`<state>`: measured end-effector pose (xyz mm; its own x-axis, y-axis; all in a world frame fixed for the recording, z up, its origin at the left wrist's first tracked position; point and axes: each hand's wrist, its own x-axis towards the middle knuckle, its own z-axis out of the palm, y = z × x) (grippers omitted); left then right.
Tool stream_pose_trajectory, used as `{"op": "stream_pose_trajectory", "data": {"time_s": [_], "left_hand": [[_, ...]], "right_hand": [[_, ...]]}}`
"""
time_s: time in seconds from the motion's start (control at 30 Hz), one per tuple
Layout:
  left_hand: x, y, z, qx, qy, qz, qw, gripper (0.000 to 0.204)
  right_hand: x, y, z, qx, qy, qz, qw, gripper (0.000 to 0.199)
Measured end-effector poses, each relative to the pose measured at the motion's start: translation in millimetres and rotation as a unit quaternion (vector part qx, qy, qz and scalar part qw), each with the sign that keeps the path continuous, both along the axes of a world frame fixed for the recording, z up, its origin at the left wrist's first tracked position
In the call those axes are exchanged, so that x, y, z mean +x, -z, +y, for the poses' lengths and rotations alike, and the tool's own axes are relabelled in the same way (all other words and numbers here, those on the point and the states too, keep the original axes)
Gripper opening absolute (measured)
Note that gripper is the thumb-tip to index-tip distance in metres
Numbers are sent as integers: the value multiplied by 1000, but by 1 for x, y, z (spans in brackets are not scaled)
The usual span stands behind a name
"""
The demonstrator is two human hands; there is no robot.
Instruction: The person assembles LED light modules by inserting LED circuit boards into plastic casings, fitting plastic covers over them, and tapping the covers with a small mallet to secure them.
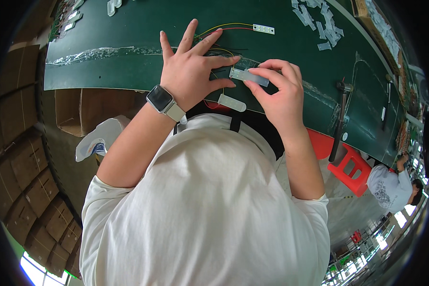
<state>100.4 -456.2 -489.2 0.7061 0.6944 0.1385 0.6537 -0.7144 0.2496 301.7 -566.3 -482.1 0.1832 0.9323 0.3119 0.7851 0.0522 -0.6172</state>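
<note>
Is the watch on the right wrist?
No, the watch sits on the left wrist, by the left hand; the right hand pinches a clear plastic piece.

Two hands work at the near edge of the green table (128, 28): the left hand (188, 71) and the right hand (279, 93), with one clear plastic strip (249, 77) between their fingers. One white oval piece (232, 103) lies just below them, and one small white board (263, 29) with red and yellow wires sits toward the far edge. One loose heap of clear strips (317, 21) lies at the far right corner, too jumbled to count, and one wristwatch (164, 102) shows.
</note>
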Motion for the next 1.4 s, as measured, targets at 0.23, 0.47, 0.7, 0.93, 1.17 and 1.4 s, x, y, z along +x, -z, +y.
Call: {"op": "stream_pose_trajectory", "data": {"time_s": [0.23, 0.47, 0.7, 0.93, 1.17, 1.4], "left_hand": [[-1, 3, 0, 4, 0, -8, 1000, 56], [-2, 5, 2, 5, 3, -7, 1000, 56], [-2, 3, 1, 7, 3, 0, 1000, 56], [-1, 4, 1, 11, 3, 6, 1000, 56], [0, 5, 0, 2, 1, 7, 1000, 56], [-2, 4, 1, -1, 0, 11, 1000, 57]], "right_hand": [[-17, 17, 11, -14, -5, 25, 1000, 26], [-16, 18, 11, -21, 0, 26, 999, 26], [-13, 17, 11, -34, -5, 30, 999, 27], [-11, 15, 11, -45, -9, 30, 998, 30], [2, 9, 1, 36, 6, 139, 990, 15], [96, -8, -64, 28, 254, 148, 955, 22]]}}
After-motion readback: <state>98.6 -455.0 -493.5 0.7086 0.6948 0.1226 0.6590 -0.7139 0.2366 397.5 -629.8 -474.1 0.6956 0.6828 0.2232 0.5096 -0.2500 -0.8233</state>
